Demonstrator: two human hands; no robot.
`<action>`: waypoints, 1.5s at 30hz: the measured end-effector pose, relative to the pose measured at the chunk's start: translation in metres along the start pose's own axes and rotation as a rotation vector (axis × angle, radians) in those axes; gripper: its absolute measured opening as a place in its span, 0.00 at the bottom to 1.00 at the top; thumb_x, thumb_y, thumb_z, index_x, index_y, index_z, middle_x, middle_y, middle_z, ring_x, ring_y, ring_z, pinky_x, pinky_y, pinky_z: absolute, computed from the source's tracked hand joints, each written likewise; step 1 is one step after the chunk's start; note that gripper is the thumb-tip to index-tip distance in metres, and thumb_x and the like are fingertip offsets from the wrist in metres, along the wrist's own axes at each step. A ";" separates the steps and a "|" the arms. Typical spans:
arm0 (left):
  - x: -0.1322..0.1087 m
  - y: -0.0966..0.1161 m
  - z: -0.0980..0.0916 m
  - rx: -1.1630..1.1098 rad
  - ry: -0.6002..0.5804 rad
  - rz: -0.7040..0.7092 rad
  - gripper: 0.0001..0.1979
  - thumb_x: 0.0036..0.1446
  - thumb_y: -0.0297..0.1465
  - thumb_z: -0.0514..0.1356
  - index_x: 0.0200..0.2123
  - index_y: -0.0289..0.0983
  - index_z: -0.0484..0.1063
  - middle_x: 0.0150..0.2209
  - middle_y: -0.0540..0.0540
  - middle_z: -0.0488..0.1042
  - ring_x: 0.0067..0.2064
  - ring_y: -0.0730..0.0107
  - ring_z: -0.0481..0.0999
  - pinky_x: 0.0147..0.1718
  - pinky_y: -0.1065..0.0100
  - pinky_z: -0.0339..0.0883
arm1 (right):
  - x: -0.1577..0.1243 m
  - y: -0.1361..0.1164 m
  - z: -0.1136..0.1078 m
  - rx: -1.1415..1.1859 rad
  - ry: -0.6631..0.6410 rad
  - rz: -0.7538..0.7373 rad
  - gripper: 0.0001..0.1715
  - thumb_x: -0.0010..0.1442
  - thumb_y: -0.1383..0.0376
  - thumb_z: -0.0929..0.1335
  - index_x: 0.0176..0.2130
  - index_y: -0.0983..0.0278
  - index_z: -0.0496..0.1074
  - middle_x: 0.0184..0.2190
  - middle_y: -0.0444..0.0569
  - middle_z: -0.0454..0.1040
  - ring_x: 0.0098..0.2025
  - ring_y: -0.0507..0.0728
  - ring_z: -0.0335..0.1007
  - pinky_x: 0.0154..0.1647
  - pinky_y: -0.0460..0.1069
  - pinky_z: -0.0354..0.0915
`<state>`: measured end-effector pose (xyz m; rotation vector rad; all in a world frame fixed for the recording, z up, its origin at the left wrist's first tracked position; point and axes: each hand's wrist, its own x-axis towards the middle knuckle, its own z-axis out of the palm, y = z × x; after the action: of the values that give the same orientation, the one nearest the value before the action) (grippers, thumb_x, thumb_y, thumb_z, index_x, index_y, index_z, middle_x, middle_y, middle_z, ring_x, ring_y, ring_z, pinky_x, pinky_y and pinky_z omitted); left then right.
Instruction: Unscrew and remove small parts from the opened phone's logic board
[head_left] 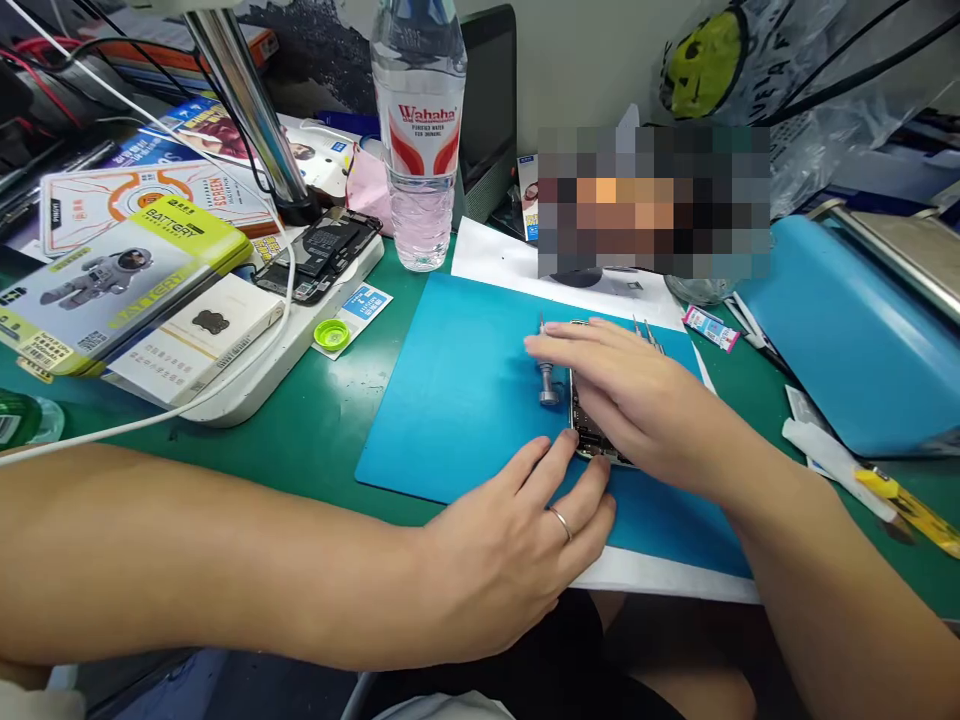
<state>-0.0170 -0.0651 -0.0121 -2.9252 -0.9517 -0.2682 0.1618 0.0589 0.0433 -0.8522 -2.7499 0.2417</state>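
Observation:
An opened phone (592,430) with bare inner parts lies on the blue mat (457,380), largely covered by my hands. My left hand (532,530), a ring on one finger, has its spread fingertips at the phone's lower left edge and bottom. Over the phone's upper part lies my right hand (637,390), palm down with fingers stretched to the left. A small grey screwdriver (548,385) rests on the mat just left of the phone, its upper end near my right fingertips. Thin metal tool tips (649,335) show behind my right hand.
A water bottle (421,140) stands behind the mat. At the left are a battery box (127,280), a white box (199,335) and another opened phone (322,255). A green cap (331,335) lies nearby. On the right are a blue case (847,340) and a yellow cutter (907,505).

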 end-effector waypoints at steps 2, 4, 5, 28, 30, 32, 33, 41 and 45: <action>0.000 0.000 0.001 0.004 0.009 -0.004 0.38 0.67 0.46 0.61 0.72 0.28 0.61 0.73 0.30 0.58 0.73 0.26 0.54 0.69 0.42 0.47 | -0.004 0.002 -0.005 0.021 0.100 0.036 0.26 0.71 0.72 0.59 0.61 0.62 0.74 0.61 0.54 0.78 0.65 0.66 0.73 0.66 0.62 0.71; -0.001 0.001 0.001 0.013 0.018 0.001 0.38 0.68 0.45 0.60 0.72 0.28 0.61 0.73 0.30 0.58 0.73 0.25 0.53 0.69 0.41 0.47 | -0.008 0.006 -0.009 0.002 0.156 0.100 0.25 0.71 0.72 0.58 0.58 0.62 0.76 0.58 0.53 0.79 0.62 0.64 0.76 0.64 0.60 0.72; -0.001 0.001 0.001 0.017 0.019 0.004 0.38 0.68 0.45 0.60 0.72 0.28 0.61 0.73 0.30 0.58 0.73 0.25 0.53 0.68 0.41 0.47 | -0.010 0.007 -0.009 -0.017 0.145 0.117 0.24 0.70 0.72 0.59 0.56 0.62 0.77 0.57 0.53 0.80 0.61 0.65 0.76 0.63 0.60 0.73; 0.005 -0.002 -0.001 0.074 0.034 0.033 0.35 0.69 0.44 0.56 0.72 0.29 0.63 0.70 0.34 0.64 0.71 0.36 0.59 0.71 0.41 0.47 | 0.024 -0.019 0.021 -0.023 0.050 -0.072 0.19 0.73 0.70 0.62 0.56 0.66 0.78 0.58 0.54 0.81 0.64 0.64 0.75 0.65 0.62 0.73; 0.005 -0.002 0.004 0.080 0.079 0.004 0.34 0.69 0.44 0.56 0.71 0.31 0.65 0.70 0.33 0.64 0.71 0.34 0.60 0.69 0.43 0.49 | 0.024 -0.016 0.020 -0.013 0.106 -0.002 0.17 0.73 0.69 0.63 0.53 0.65 0.79 0.55 0.55 0.82 0.59 0.64 0.78 0.60 0.62 0.75; 0.005 -0.001 0.007 0.089 0.115 -0.015 0.33 0.69 0.44 0.55 0.70 0.32 0.66 0.71 0.32 0.63 0.71 0.33 0.61 0.68 0.45 0.51 | 0.027 -0.013 0.020 -0.045 0.129 0.076 0.16 0.74 0.67 0.63 0.48 0.64 0.80 0.49 0.55 0.84 0.52 0.64 0.80 0.52 0.61 0.76; 0.004 -0.001 0.008 0.096 0.124 -0.019 0.33 0.69 0.44 0.55 0.70 0.32 0.67 0.71 0.32 0.63 0.71 0.32 0.61 0.67 0.45 0.51 | 0.029 -0.011 0.019 -0.071 0.124 0.107 0.16 0.74 0.66 0.63 0.46 0.64 0.80 0.46 0.55 0.84 0.49 0.65 0.80 0.49 0.61 0.75; 0.004 -0.001 0.006 0.098 0.109 -0.021 0.32 0.69 0.44 0.55 0.70 0.34 0.67 0.71 0.33 0.63 0.71 0.32 0.61 0.67 0.45 0.51 | 0.048 -0.011 0.028 -0.139 0.047 0.333 0.15 0.67 0.59 0.70 0.51 0.64 0.76 0.34 0.50 0.81 0.37 0.64 0.77 0.33 0.53 0.64; 0.004 0.000 0.006 0.093 0.096 -0.027 0.37 0.65 0.48 0.60 0.71 0.33 0.66 0.71 0.32 0.62 0.72 0.32 0.59 0.69 0.43 0.50 | 0.060 -0.020 0.027 -0.168 0.016 0.324 0.18 0.68 0.62 0.67 0.54 0.66 0.76 0.32 0.51 0.81 0.33 0.62 0.76 0.31 0.53 0.63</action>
<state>-0.0129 -0.0622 -0.0169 -2.7905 -0.9631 -0.3521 0.0961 0.0749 0.0338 -1.3380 -2.6330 0.0619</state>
